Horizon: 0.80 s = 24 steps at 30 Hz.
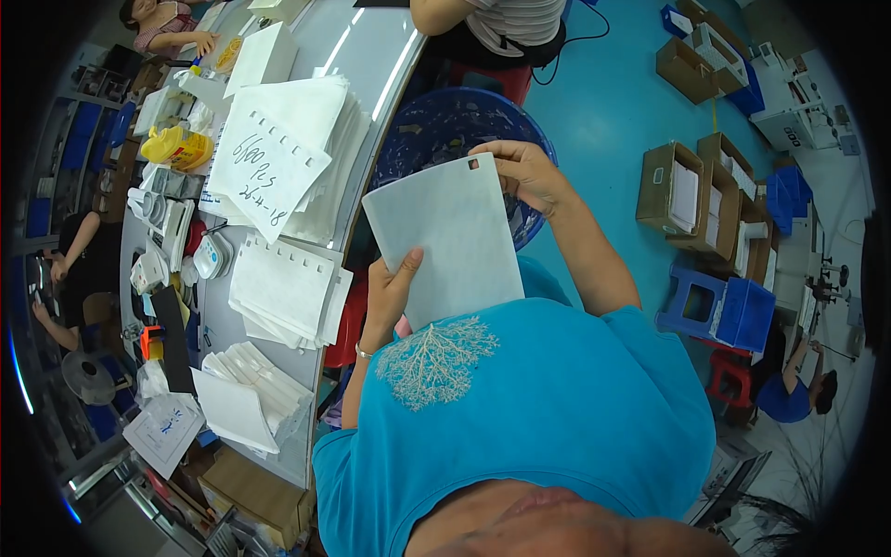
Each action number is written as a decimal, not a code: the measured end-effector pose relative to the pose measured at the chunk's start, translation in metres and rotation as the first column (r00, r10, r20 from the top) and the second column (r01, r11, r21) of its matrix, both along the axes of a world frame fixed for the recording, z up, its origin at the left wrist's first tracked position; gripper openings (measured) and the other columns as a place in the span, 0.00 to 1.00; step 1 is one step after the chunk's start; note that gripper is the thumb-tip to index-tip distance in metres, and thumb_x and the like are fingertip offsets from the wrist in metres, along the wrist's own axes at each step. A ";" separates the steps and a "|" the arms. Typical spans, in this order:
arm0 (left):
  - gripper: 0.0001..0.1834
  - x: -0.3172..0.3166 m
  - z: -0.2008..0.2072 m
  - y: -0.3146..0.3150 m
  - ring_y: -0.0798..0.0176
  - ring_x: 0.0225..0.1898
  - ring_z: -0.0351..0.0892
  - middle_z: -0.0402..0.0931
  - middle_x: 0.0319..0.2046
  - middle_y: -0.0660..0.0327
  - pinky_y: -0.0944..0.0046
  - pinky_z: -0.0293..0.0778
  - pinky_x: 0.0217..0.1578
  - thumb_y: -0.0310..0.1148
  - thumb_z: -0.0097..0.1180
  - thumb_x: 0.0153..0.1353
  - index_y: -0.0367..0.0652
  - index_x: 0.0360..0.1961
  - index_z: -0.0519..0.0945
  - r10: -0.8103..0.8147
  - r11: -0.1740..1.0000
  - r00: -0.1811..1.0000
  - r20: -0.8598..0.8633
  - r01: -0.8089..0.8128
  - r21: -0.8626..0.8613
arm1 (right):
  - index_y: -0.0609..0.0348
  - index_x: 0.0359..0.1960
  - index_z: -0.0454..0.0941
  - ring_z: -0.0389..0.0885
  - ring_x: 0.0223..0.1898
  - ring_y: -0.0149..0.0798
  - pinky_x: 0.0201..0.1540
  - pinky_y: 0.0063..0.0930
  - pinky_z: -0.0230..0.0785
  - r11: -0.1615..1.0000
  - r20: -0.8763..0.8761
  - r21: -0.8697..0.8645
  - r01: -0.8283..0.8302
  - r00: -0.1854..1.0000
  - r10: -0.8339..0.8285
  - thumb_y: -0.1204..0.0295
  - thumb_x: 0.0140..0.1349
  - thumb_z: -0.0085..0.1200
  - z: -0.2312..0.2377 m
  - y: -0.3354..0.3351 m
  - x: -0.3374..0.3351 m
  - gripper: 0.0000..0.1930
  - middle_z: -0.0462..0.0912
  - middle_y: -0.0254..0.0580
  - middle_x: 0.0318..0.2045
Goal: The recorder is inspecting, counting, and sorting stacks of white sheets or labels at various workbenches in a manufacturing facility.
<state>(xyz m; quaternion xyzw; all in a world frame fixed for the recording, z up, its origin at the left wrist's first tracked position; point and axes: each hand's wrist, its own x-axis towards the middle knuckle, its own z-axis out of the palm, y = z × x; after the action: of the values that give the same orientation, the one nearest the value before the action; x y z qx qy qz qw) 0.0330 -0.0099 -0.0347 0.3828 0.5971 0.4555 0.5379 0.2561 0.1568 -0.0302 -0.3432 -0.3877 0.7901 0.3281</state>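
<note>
A white sheet [450,241] with rounded corners is held up in front of my chest, tilted slightly to the left. Near its upper right corner is a small square hole with a brownish colour showing through. My left hand [392,290] grips the lower left edge, thumb flat on the face and the other fingers behind. At the upper right corner my right hand [531,176] is closed on the edge beside the hole, some of its fingers hidden. Whether this is one sheet or a thin stack I cannot tell.
Piles of white sheets [283,288] with notched edges lie on the long table [379,56] at left. A blue round bin [464,107] with scraps stands behind the held sheet. Cardboard boxes [661,190] and a blue stool [687,299] are at right. Other people sit nearby.
</note>
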 end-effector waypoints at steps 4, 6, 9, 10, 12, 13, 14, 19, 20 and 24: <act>0.22 0.002 -0.002 0.007 0.69 0.31 0.75 0.79 0.30 0.60 0.69 0.70 0.32 0.44 0.59 0.61 0.32 0.40 0.79 0.031 0.999 0.999 -0.037 -0.031 0.016 | 0.65 0.46 0.78 0.83 0.34 0.31 0.36 0.24 0.78 0.996 0.203 0.081 0.045 0.977 -0.061 0.72 0.63 0.54 -0.005 -0.004 -0.001 0.13 0.83 0.43 0.37; 0.22 0.000 0.002 0.005 0.69 0.31 0.75 0.79 0.31 0.60 0.69 0.70 0.32 0.44 0.59 0.61 0.32 0.40 0.78 0.030 1.000 0.999 -0.024 -0.029 0.010 | 0.65 0.47 0.78 0.83 0.34 0.30 0.37 0.24 0.77 0.995 0.253 -0.026 0.094 0.964 -0.085 0.71 0.63 0.53 -0.018 -0.012 0.000 0.14 0.83 0.42 0.37; 0.23 -0.002 -0.001 0.010 0.69 0.33 0.75 0.80 0.32 0.59 0.69 0.70 0.33 0.45 0.57 0.62 0.31 0.42 0.78 0.028 1.000 0.999 -0.026 -0.028 0.009 | 0.65 0.48 0.77 0.82 0.34 0.29 0.36 0.22 0.76 0.956 0.078 -0.232 0.182 0.983 -0.168 0.68 0.64 0.52 -0.015 -0.030 0.004 0.15 0.83 0.41 0.37; 0.23 -0.002 -0.003 0.012 0.69 0.34 0.75 0.80 0.34 0.58 0.69 0.70 0.34 0.46 0.56 0.63 0.32 0.44 0.78 0.024 1.000 0.999 -0.040 -0.024 0.011 | 0.65 0.48 0.77 0.82 0.34 0.29 0.36 0.22 0.76 0.954 0.077 -0.236 0.183 0.983 -0.169 0.68 0.64 0.52 -0.011 -0.030 0.004 0.15 0.83 0.41 0.37; 0.23 -0.001 -0.006 0.016 0.69 0.33 0.76 0.80 0.34 0.58 0.69 0.71 0.34 0.46 0.56 0.64 0.32 0.44 0.78 0.012 1.000 0.999 -0.032 -0.012 0.011 | 0.66 0.48 0.77 0.82 0.35 0.29 0.36 0.22 0.75 0.913 -0.183 -0.407 0.036 0.976 -0.120 0.67 0.64 0.52 -0.002 -0.028 0.005 0.16 0.83 0.42 0.37; 0.23 0.000 -0.007 0.017 0.69 0.33 0.76 0.80 0.33 0.58 0.69 0.71 0.34 0.46 0.56 0.64 0.32 0.44 0.78 0.003 1.000 1.000 -0.022 -0.003 0.015 | 0.66 0.48 0.77 0.82 0.35 0.29 0.36 0.22 0.75 0.910 -0.181 -0.412 0.044 0.975 -0.129 0.67 0.64 0.52 -0.003 -0.029 0.005 0.16 0.83 0.42 0.37; 0.23 0.000 -0.006 0.019 0.69 0.33 0.76 0.80 0.33 0.58 0.69 0.71 0.34 0.46 0.56 0.64 0.32 0.44 0.78 -0.005 1.000 1.000 -0.020 0.005 0.010 | 0.66 0.46 0.78 0.82 0.34 0.30 0.36 0.22 0.75 0.982 0.024 -0.180 0.064 0.998 -0.061 0.67 0.63 0.52 -0.004 -0.029 0.003 0.15 0.83 0.43 0.37; 0.23 0.003 0.002 0.024 0.70 0.32 0.76 0.80 0.31 0.59 0.70 0.70 0.32 0.47 0.55 0.64 0.33 0.42 0.79 -0.050 0.999 0.997 -0.054 0.049 -0.002 | 0.68 0.42 0.78 0.82 0.32 0.32 0.36 0.23 0.75 0.994 0.226 0.099 -0.040 0.974 0.017 0.69 0.59 0.53 -0.001 -0.022 0.009 0.14 0.83 0.44 0.34; 0.23 0.002 0.001 0.024 0.70 0.32 0.76 0.80 0.31 0.59 0.70 0.70 0.32 0.47 0.55 0.64 0.33 0.42 0.79 -0.048 0.999 0.997 -0.054 0.048 -0.004 | 0.68 0.42 0.79 0.82 0.31 0.30 0.35 0.22 0.74 0.986 0.230 0.167 -0.026 0.973 -0.013 0.70 0.59 0.53 -0.003 -0.021 0.008 0.14 0.83 0.43 0.33; 0.23 0.001 -0.001 0.021 0.71 0.32 0.75 0.80 0.30 0.59 0.70 0.70 0.32 0.47 0.54 0.64 0.33 0.41 0.79 -0.063 0.998 0.992 -0.105 0.065 0.020 | 0.67 0.41 0.79 0.79 0.29 0.27 0.32 0.21 0.71 0.898 0.527 0.432 -0.089 0.833 -0.170 0.69 0.59 0.52 -0.010 -0.024 -0.001 0.14 0.83 0.41 0.31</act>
<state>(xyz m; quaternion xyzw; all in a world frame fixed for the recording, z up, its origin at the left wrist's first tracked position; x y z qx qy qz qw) 0.0345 0.0113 -0.0359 0.4314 0.6066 0.4242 0.5158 0.2553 0.1327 -0.0397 -0.4815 -0.6258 0.5419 0.2880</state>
